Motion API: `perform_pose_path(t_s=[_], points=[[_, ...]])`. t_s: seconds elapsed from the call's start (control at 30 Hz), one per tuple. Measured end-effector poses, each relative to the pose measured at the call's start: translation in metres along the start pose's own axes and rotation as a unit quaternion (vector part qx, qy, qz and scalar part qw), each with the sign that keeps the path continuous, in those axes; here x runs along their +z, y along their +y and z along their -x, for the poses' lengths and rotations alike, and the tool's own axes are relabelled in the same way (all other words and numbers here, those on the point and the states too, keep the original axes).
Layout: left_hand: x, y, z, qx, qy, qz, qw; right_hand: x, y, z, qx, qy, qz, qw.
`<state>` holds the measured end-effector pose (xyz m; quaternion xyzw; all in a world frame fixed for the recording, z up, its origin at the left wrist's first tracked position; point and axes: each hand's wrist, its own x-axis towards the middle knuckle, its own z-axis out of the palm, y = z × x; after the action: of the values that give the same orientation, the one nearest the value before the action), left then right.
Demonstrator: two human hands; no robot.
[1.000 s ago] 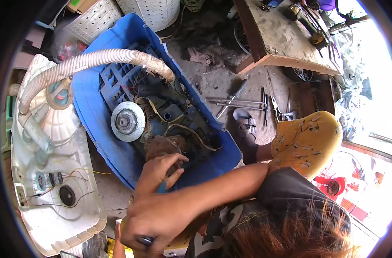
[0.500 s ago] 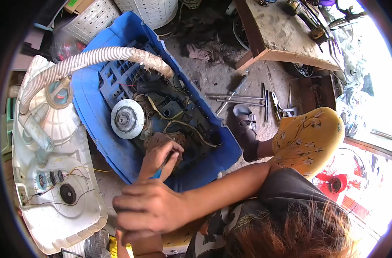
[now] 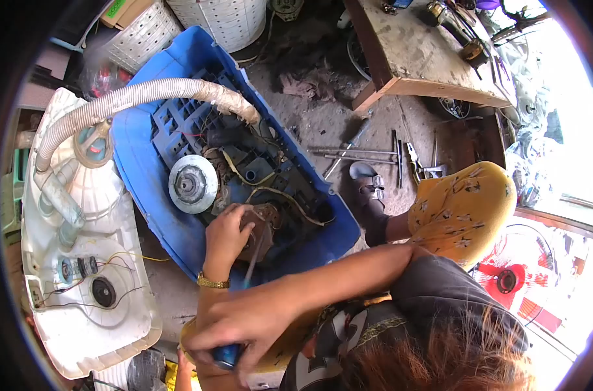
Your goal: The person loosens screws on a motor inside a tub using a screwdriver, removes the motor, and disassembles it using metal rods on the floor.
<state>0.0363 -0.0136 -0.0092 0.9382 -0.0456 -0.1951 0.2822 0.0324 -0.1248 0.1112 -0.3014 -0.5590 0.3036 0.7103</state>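
Note:
A brown metal part (image 3: 261,240), like a motor, lies in the near end of a blue plastic housing (image 3: 154,218). My left hand (image 3: 227,236), with a gold watch on the wrist, grips its left side, thumb and fingers on the metal. Across the left forearm reaches my right hand (image 3: 241,329), its fingers closed around the blue handle of a screwdriver (image 3: 226,356). The screwdriver's shaft points up toward the brown part; where its tip rests is hard to make out. A round grey pulley (image 3: 193,184) sits farther left in the housing.
A ribbed hose (image 3: 137,95) arches from the blue housing to a white panel (image 3: 124,326) on the left. Rods and pliers (image 3: 413,161) lie on the floor beside my sandalled foot (image 3: 372,189). A wooden table (image 3: 426,52) stands at upper right, a red fan (image 3: 507,280) at lower right.
My right hand has moved down with the screwdriver, away from the left hand. The left hand was pinched around the screwdriver's shaft; it now grips the brown part.

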Motion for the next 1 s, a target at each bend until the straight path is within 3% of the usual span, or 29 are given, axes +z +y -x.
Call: perform_pose_path(t_s=[0.03,0.07,0.17,0.3,0.43,0.47,0.6,0.7,0.73,0.83,0.87,0.93,1.0], points=[[0.005,0.0,-0.002,0.004,0.015,-0.008,1.0,-0.003,-0.012,0.006,0.069,0.033,0.082,0.994],[0.011,-0.001,-0.003,0.026,0.024,-0.019,0.999,0.003,-0.012,0.013,0.037,0.099,0.242,0.964],[0.024,-0.005,-0.009,0.06,0.016,-0.018,0.998,0.013,-0.022,0.014,0.007,0.257,0.391,0.884],[0.024,-0.003,-0.013,0.032,-0.003,-0.001,0.999,0.007,-0.023,0.014,0.029,0.272,0.282,0.92],[0.023,0.01,-0.003,0.059,0.042,-0.039,0.997,0.004,-0.012,0.019,-0.041,0.184,0.122,0.974],[0.024,0.009,-0.002,0.059,0.038,-0.027,0.997,0.01,-0.013,0.017,-0.043,0.206,0.121,0.97],[0.021,0.008,0.002,0.053,0.024,-0.031,0.998,0.019,-0.032,0.022,0.072,0.065,0.122,0.988],[0.021,0.0,0.003,0.058,-0.003,-0.048,0.997,0.034,-0.026,0.035,0.119,-0.083,0.12,0.982],[0.02,0.0,0.004,0.058,-0.01,-0.052,0.997,0.034,-0.027,0.033,0.173,-0.17,0.07,0.968],[0.019,0.002,0.008,0.049,-0.026,-0.059,0.997,0.033,-0.045,0.032,0.237,-0.17,0.121,0.949],[0.017,0.004,0.009,0.039,-0.027,-0.059,0.997,0.038,-0.048,0.034,0.182,-0.064,0.236,0.952],[0.016,0.004,0.009,0.035,-0.023,-0.053,0.998,0.047,-0.055,0.038,0.059,0.148,0.442,0.883],[0.017,-0.002,0.006,0.051,-0.018,-0.047,0.997,0.056,-0.061,0.042,0.062,0.278,0.375,0.882]])
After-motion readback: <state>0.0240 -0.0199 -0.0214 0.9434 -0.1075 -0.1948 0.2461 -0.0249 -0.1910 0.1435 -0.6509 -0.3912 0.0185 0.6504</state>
